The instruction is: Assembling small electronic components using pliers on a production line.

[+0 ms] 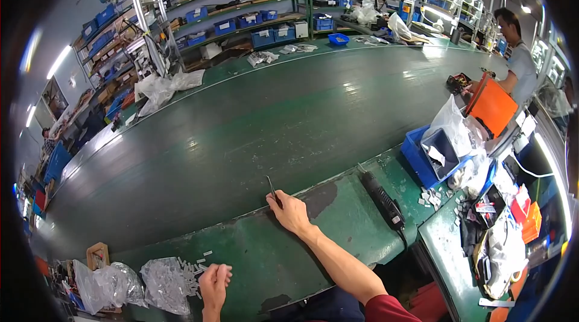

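Observation:
My right hand (292,213) is closed around thin dark tweezers (271,186), whose bent tip points away over the edge of the conveyor belt (259,135). Down at the lower left, my left hand (215,283) has its fingers curled in; whether a small piece is between them I cannot make out. Beside it lie several small pale pieces (192,274), spilling next to a clear plastic bag (164,286). A black electric screwdriver (383,199) rests on the green worktop (256,249) to the right of my right hand.
On the right stands a blue bin (420,156) holding plastic bags, with small white pieces (430,198) scattered near it. A person (520,69) works farther along the belt by an orange panel (491,107). Shelves (241,5) with blue boxes line the far side.

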{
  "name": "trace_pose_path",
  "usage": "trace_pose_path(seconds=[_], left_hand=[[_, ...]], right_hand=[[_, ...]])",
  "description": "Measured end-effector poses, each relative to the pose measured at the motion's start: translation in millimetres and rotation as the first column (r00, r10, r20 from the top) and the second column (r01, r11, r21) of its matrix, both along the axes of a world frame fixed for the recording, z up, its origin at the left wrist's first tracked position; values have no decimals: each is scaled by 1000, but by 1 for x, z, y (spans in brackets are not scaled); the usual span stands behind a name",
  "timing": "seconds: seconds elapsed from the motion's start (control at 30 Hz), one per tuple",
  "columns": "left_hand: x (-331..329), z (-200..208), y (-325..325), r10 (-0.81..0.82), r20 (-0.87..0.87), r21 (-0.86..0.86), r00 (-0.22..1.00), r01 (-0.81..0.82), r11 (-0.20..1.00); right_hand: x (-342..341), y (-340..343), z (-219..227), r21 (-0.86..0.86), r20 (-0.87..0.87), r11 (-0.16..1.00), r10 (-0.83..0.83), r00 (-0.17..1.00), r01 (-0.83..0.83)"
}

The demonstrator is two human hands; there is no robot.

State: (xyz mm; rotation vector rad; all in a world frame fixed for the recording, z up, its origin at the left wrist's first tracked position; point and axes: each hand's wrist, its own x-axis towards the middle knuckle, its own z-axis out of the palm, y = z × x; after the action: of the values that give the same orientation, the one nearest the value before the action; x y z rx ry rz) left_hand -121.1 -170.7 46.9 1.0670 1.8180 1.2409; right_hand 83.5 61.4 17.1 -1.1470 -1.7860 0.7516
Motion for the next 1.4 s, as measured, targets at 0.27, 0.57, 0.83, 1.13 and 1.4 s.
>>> trace_pose_path(seconds=[0.27, 0.57, 0.83, 1.13, 1.4], left_hand=[[-14, 9, -34, -233, -466, -149, 853, 184, 972], [-40, 11, -34, 69, -660, 95, 748, -8, 995], [-54, -5, -62, 169, -771, 95, 614, -151, 984], [-48, -12, -79, 156, -770, -1, 619, -245, 970], [-40, -16, -41, 113, -790, 23, 603, -155, 988]], right_hand=[[-4, 2, -4, -1, -15, 1000, 11, 1000, -11], [4, 1, -7, -6, 10, 1000, -4, 1000, 4], [-4, -2, -4, 29, 72, 1000, 0, 997, -2], [-8, 7, -1, -127, 10, 990, 64, 998, -63], [-3, 2, 5, -118, 16, 991, 59, 998, -57]])
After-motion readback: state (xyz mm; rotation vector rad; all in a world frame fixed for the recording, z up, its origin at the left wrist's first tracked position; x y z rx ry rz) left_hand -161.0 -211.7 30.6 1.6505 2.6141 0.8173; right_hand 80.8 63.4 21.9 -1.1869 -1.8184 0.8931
